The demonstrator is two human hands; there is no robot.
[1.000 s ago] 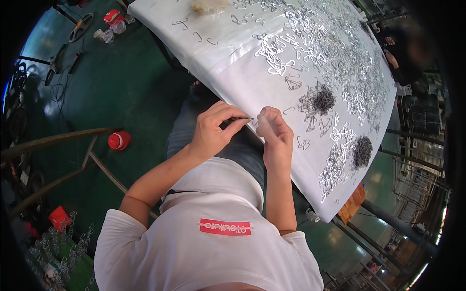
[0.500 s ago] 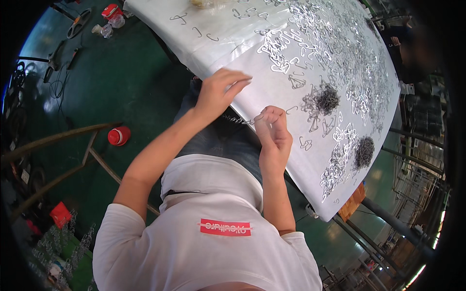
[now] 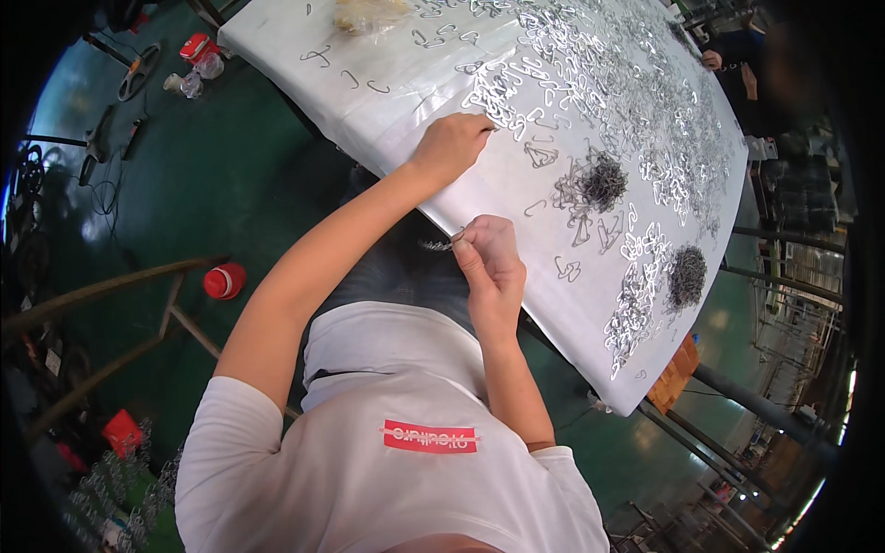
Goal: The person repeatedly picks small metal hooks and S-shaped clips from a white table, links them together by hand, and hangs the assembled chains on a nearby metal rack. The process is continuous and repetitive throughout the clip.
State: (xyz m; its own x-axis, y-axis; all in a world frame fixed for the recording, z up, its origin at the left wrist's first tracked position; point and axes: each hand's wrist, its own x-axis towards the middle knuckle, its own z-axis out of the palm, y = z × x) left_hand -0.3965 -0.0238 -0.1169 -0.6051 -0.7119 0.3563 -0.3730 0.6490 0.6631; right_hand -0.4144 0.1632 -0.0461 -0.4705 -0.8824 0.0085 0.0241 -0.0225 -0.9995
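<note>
My left hand point(image 3: 450, 147) is over the white-covered table point(image 3: 387, 120), its fingertips pinched together at the near edge of a pile of shiny bent-wire hooks point(image 3: 496, 97). What lies between those fingertips is too small to make out. At the table's near edge, my right hand point(image 3: 494, 263) pinches the end of a short string of linked wire hooks point(image 3: 437, 245) between thumb and forefinger. The string hangs off to the left, over my lap. A few loose hooks point(image 3: 568, 268) lie on the table to the right of this hand.
Darker clumps of small wire pieces point(image 3: 604, 182) sit among the scattered hooks. A clear plastic bag point(image 3: 369, 14) lies at the far left of the table. Across the table, another person's hand point(image 3: 712, 60) shows. On the green floor are a red container point(image 3: 224, 281) and a wooden frame point(image 3: 171, 295).
My left hand has reached forward and right to the hook pile. My right hand has shifted slightly left and down, still pinching the string of hooks. The view has moved a little.
</note>
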